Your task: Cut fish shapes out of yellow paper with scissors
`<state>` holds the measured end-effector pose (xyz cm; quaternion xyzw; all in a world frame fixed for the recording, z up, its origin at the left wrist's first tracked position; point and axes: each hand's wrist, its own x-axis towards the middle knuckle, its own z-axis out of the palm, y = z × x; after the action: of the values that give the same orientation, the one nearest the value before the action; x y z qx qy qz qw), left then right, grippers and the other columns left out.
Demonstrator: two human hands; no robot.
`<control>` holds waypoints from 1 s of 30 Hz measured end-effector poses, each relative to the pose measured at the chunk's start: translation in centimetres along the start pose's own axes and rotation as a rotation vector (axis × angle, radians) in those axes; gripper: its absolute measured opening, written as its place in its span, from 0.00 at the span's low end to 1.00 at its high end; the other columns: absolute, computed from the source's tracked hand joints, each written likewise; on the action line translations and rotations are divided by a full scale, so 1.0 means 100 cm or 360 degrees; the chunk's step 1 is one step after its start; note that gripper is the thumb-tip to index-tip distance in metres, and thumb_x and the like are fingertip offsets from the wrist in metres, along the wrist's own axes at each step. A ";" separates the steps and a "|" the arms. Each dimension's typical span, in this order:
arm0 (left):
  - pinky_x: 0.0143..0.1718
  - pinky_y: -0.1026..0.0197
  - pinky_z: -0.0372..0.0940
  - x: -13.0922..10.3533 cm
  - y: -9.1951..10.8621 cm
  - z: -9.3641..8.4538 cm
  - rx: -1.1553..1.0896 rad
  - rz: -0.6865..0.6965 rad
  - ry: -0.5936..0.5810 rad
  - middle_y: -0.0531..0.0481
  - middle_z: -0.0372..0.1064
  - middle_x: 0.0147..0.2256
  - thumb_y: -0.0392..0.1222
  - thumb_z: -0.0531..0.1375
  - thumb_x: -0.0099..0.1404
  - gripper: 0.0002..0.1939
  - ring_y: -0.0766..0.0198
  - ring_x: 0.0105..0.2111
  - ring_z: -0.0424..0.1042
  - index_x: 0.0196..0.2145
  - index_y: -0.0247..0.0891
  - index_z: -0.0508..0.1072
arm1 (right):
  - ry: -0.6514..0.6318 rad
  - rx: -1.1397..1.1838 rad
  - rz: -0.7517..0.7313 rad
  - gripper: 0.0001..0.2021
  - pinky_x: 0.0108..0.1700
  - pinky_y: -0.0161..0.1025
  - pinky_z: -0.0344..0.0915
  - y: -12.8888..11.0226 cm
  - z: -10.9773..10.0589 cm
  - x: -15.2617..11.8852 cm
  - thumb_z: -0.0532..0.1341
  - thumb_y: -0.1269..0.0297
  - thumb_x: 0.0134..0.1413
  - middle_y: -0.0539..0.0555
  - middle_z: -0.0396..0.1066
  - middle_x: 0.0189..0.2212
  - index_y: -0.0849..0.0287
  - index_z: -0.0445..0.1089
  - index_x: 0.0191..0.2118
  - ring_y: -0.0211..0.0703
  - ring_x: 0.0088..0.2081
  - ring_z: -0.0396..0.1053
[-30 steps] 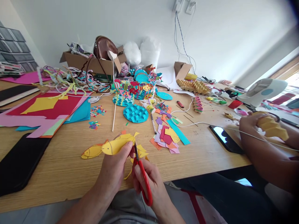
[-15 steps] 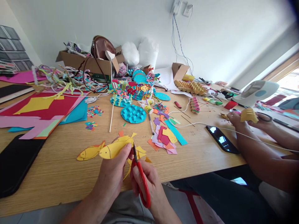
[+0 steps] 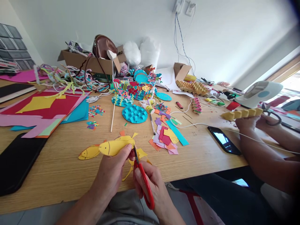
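My left hand (image 3: 113,173) pinches a yellow paper fish (image 3: 112,147) between thumb and fingers, its drawn eye and gill line at the left end. Red-handled scissors (image 3: 145,184) are gripped in my right hand (image 3: 150,182), with their dark blades at the fish's tail end by my left thumb. How far the blades are parted is hard to see. Another yellow paper fish (image 3: 89,152) lies flat on the table, partly behind the held one. Yellow paper scraps (image 3: 141,153) rest beneath and behind the blades.
Coloured paper scraps (image 3: 164,139) and a blue wavy paper disc (image 3: 134,113) lie ahead. A black phone (image 3: 223,140) is to the right, beside a co-worker's arms (image 3: 262,150), which hold a yellow folded paper strip (image 3: 242,114) and scissors. A white cable (image 3: 211,124) crosses there. A black tablet-like slab (image 3: 21,162) lies left.
My hands keep nearly the same pose, with the scissors still at the fish's tail. The co-worker's yellow folded piece now shows stretched out lengthwise. The view has shifted slightly.
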<state>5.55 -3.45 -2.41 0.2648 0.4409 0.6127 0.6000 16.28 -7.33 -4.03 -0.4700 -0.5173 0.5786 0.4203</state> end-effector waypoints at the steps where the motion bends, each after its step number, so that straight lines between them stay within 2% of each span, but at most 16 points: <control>1: 0.27 0.65 0.66 0.000 0.000 0.000 0.0001 -0.0002 0.0000 0.56 0.70 0.21 0.37 0.65 0.47 0.04 0.67 0.24 0.67 0.21 0.36 0.73 | -0.0004 -0.0005 -0.0008 0.25 0.18 0.31 0.47 0.000 0.000 0.000 0.54 0.41 0.53 0.44 0.53 0.12 0.56 0.53 0.18 0.32 0.16 0.48; 12: 0.22 0.66 0.64 0.000 0.010 0.000 0.0060 -0.0089 0.0030 0.56 0.71 0.19 0.36 0.65 0.42 0.04 0.67 0.21 0.67 0.19 0.36 0.74 | -0.0041 -0.0103 0.0021 0.20 0.19 0.32 0.45 0.000 -0.005 -0.003 0.55 0.53 0.56 0.43 0.50 0.14 0.56 0.52 0.19 0.32 0.17 0.48; 20: 0.24 0.65 0.64 0.004 0.015 -0.008 0.0278 -0.0063 -0.0179 0.55 0.70 0.18 0.38 0.63 0.46 0.04 0.66 0.22 0.67 0.18 0.36 0.73 | -0.0073 -0.0248 -0.0004 0.18 0.23 0.33 0.45 0.002 -0.011 -0.005 0.54 0.60 0.56 0.44 0.50 0.16 0.57 0.51 0.19 0.33 0.20 0.48; 30: 0.24 0.64 0.65 0.006 0.023 -0.011 0.0443 -0.0145 -0.0241 0.55 0.70 0.18 0.39 0.62 0.46 0.04 0.66 0.21 0.67 0.19 0.36 0.72 | -0.0090 -0.0361 -0.0033 0.17 0.23 0.34 0.45 0.004 -0.012 -0.005 0.55 0.59 0.56 0.45 0.49 0.17 0.57 0.51 0.19 0.35 0.22 0.48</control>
<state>3.36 -2.82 -1.04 0.3705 0.4866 0.4963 0.6161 17.57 -7.65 -4.35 -0.4927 -0.5960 0.5249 0.3557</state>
